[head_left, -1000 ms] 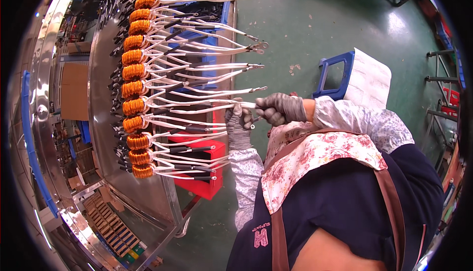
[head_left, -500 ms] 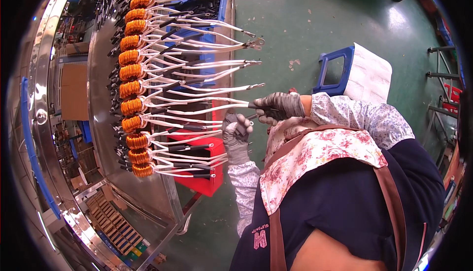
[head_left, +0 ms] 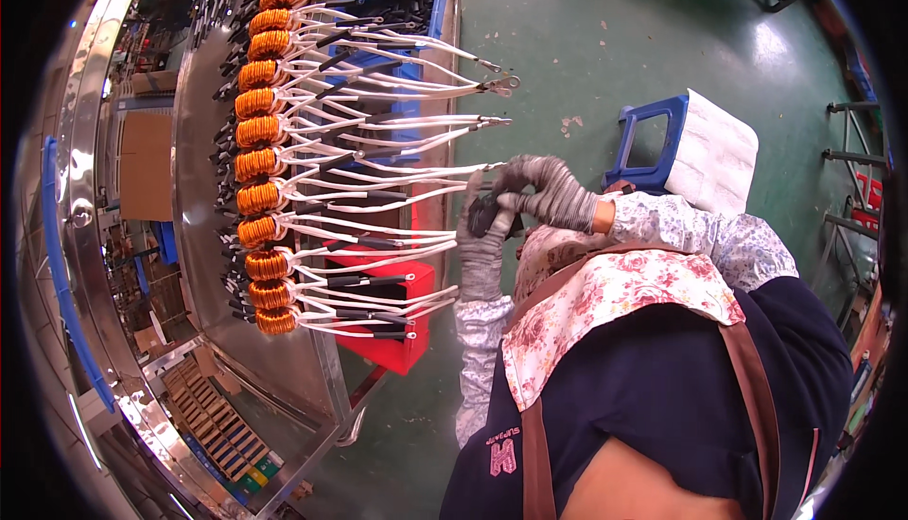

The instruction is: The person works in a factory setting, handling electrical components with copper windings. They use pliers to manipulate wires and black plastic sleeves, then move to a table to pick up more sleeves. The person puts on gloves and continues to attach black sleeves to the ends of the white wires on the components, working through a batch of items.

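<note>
Hands at the wires

Both gloved hands meet by the white wires [head_left: 378, 236] from the orange coils [head_left: 257, 165]. The right hand [head_left: 544, 194] grips a dark tool [head_left: 490, 217]. The left hand [head_left: 482, 246] curls just under it, touching a wire tip.

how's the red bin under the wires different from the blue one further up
The red bin sits at the lower end of the row of orange coils, near the left hand; the blue bin sits at the upper end, farther from both hands. The colours differ, red against blue. The white sleeved wires cross more thickly over the blue bin, hiding more of it. Both look like open plastic bins lying behind the wires, beside the green floor.
</note>
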{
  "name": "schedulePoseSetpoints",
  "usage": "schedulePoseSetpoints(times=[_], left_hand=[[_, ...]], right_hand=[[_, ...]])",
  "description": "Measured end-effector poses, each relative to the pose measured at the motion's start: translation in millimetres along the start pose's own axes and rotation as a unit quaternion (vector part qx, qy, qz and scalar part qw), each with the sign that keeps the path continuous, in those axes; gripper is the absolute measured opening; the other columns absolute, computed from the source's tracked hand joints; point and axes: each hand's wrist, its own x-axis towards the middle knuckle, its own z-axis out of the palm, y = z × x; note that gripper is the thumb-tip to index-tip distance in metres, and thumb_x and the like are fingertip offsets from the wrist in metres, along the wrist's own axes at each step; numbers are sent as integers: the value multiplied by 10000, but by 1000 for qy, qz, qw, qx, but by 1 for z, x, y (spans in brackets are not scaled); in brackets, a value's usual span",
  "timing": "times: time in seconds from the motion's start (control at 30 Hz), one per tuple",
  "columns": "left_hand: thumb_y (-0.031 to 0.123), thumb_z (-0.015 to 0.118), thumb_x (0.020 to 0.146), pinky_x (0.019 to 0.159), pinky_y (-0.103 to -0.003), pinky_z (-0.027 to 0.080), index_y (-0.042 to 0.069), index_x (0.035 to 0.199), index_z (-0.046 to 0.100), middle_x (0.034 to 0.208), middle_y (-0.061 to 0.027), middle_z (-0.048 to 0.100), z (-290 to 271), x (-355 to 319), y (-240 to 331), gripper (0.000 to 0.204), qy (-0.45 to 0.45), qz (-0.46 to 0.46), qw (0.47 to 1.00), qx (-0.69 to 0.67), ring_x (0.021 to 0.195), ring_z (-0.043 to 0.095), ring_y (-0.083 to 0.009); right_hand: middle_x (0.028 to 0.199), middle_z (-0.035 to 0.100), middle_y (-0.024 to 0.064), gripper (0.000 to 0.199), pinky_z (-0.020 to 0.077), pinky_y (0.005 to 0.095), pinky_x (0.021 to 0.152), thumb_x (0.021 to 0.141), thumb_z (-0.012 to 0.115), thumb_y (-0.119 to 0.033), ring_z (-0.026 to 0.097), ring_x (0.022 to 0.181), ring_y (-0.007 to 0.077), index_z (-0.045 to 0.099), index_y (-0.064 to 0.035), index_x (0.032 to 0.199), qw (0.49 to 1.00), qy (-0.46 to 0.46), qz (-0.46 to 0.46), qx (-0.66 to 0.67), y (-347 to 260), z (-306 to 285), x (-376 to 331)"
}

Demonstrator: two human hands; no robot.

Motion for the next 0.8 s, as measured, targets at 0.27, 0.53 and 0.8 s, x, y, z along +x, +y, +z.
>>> schedulePoseSetpoints(times=[0.27,0.53,0.8], left_hand=[[152,528,878,413,-197,414,102,909,494,672,0,478,-62,39,-59,68,77,-163,956,-232,536,478,-92],[380,500,874,359,-195,390,108,1150,478,698,-26,474,-62,63,-36,388,-16,-94,944,-315,511,457,-108],[260,509,890,314,-212,399,35,1093,537,759,-125,600,-54,40,-7,304,-22,-83,950,-301,492,533,-155]], right_hand=[[740,599,88,217,475,238,516,807,598,-157,605,642,140,591,-14,971,911,17,238,336,5,-54,4],[563,476,-25,379,374,211,419,895,481,-368,446,461,55,631,-30,975,949,-22,286,135,47,-60,-17],[567,459,-8,294,396,266,454,861,517,-304,441,484,92,667,-52,876,957,-31,287,2,40,-56,-7]])
